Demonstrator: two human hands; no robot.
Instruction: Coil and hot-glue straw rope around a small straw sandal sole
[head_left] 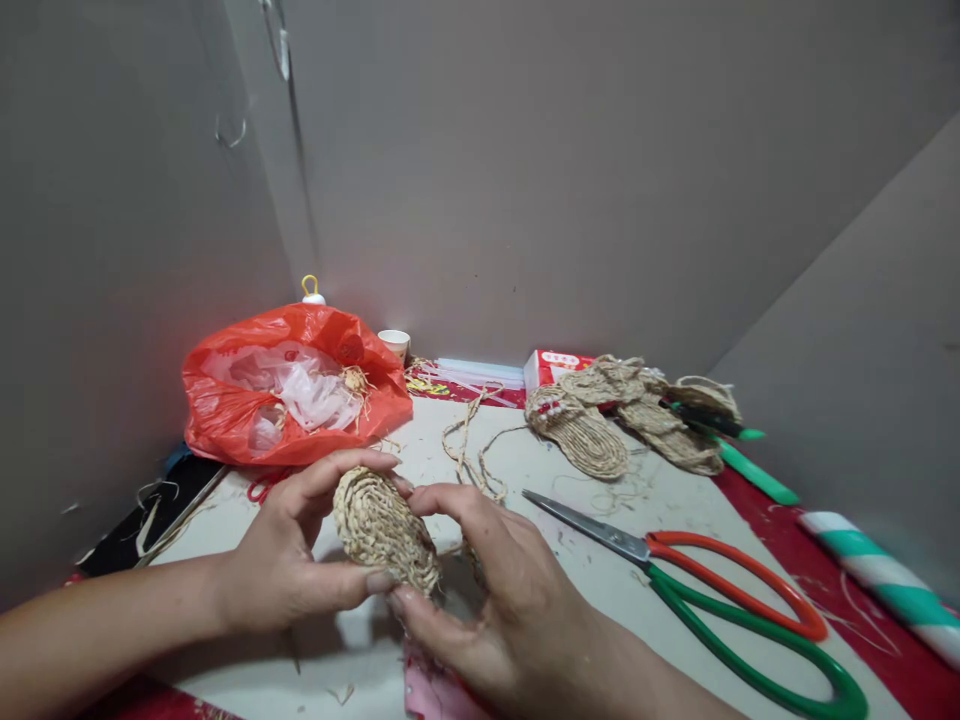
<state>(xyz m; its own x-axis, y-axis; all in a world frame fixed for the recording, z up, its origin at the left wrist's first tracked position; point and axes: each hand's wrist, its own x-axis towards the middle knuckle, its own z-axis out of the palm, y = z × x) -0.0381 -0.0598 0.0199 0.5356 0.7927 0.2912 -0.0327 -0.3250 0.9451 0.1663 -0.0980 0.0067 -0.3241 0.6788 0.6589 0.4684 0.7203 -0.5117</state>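
Between my two hands is a small oval coil of braided straw, tilted so that its spiral face shows. My left hand grips its left side, thumb along the lower edge and fingers over the top. On the right side, my right hand pinches the coil with thumb and forefinger; its other fingers are partly hidden. A thin braided straw cord lies on the board behind my hands. To the right rest large scissors with one orange and one green handle, their blades slightly apart.
A red plastic bag holding white plastic and straw stands at the back left, near a paper cup. Woven straw soles are piled at the back right by a red box. A green-and-white striped roll lies at the right edge.
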